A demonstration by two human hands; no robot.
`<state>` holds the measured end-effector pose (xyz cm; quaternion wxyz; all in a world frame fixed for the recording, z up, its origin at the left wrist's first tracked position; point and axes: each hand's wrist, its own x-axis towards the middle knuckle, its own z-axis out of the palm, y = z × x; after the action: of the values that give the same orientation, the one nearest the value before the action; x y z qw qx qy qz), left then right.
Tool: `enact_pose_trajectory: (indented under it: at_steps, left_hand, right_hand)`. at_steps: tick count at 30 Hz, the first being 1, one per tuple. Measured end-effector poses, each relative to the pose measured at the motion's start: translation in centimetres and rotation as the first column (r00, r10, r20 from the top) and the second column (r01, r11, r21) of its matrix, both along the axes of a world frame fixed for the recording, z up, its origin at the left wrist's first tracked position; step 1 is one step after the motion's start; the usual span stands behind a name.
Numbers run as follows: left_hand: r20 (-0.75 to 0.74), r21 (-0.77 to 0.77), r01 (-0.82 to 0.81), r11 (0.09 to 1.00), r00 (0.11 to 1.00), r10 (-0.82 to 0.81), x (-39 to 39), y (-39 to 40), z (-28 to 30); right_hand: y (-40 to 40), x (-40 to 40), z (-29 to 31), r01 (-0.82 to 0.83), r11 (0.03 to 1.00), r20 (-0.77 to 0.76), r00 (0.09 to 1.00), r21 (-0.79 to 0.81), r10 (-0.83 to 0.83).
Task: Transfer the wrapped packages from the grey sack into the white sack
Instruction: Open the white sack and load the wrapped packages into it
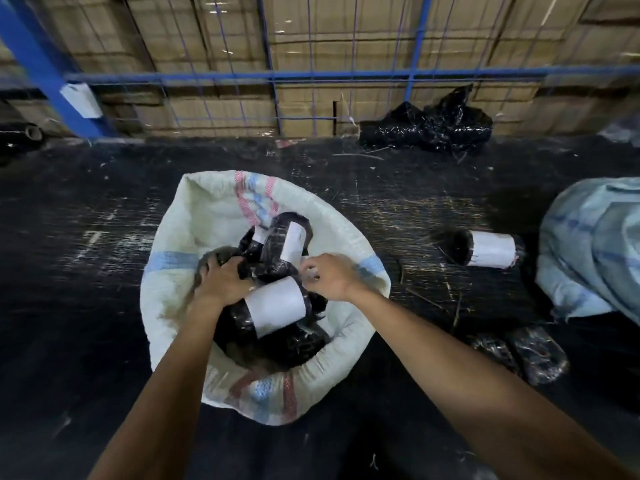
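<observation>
The white sack (214, 216) stands open on the dark floor, its rim rolled down, with several black-wrapped packages inside. One package with a white label (277, 304) lies on top at the front. My left hand (223, 278) presses down on a black package at the sack's left side. My right hand (329, 277) is over the sack's right side, fingers curled on the labelled package's end. The grey sack (595, 247) slumps at the right edge. A labelled package (485, 249) lies on the floor beside it. Two black packages (523, 351) lie nearer me.
A blue wire-mesh fence (311, 76) with stacked cardboard boxes behind it closes off the far side. A crumpled heap of black plastic wrap (429, 124) lies against it. Straw-like debris is scattered over the floor to the right of the white sack.
</observation>
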<state>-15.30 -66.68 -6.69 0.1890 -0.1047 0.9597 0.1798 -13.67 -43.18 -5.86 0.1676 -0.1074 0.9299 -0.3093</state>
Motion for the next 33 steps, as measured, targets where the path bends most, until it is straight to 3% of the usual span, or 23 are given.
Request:
enact_pose_trajectory:
  at_steps: [4,7,9,12,14,17,19,22,28,30,33]
  left_hand:
    - [-0.201,-0.163,0.079,0.984,0.973,-0.111,-0.1,6.3,2.4]
    - [-0.424,-0.039,0.186,0.982,0.887,-0.185,0.0,12.5,3.1]
    - [-0.561,0.023,0.301,0.953,0.793,-0.237,0.4,15.4,3.3]
    - [-0.626,0.095,0.541,0.835,0.685,-0.372,1.9,23.4,2.9]
    - [-0.568,0.077,0.64,0.765,0.659,-0.494,2.9,28.5,1.1]
    - [-0.317,0.018,0.756,0.655,0.626,-0.713,4.7,35.5,-2.7]
    - [-0.088,-0.014,0.832,0.554,0.551,-0.83,6.3,40.0,-5.2]
    - [0.2,-0.025,0.883,0.469,0.464,-0.863,7.7,43.7,-8.4]
    - [0.394,0.208,0.812,0.546,0.442,-0.806,7.1,45.8,-10.3]
    - [0.369,0.231,0.772,0.593,0.494,-0.787,7.0,45.5,-10.4]
    - [0.24,0.249,0.697,0.672,0.628,-0.74,6.2,43.9,-9.2]
  right_hand:
    - [4.4,0.8,2.1,0.178,0.925,-0.154,0.959,-0.336,-0.24]
    - [10.6,1.7,2.0,0.291,0.844,-0.274,0.855,-0.45,-0.441]
    - [14.1,2.5,0.7,0.364,0.828,-0.29,0.812,-0.427,-0.506]
    - [23.3,5.3,-3.8,0.591,0.78,-0.229,0.746,-0.207,-0.625]
    - [29.0,7.8,-7.0,0.683,0.73,-0.15,0.723,0.011,-0.674]
    - [35.2,11.1,-10.2,0.625,0.721,0.155,0.714,0.299,-0.683]
    - [38.6,12.7,-12.0,0.558,0.756,0.298,0.698,0.343,-0.651]
    - [40.6,13.4,-13.4,0.532,0.786,0.302,0.729,0.315,-0.614]
    - [40.3,12.2,-12.8,0.516,0.772,0.257,0.742,0.372,-0.62]
    - [40.4,11.8,-12.9,0.494,0.786,0.256,0.759,0.371,-0.598]
    - [40.1,11.6,-12.5,0.58,0.793,0.245,0.754,0.187,-0.61]
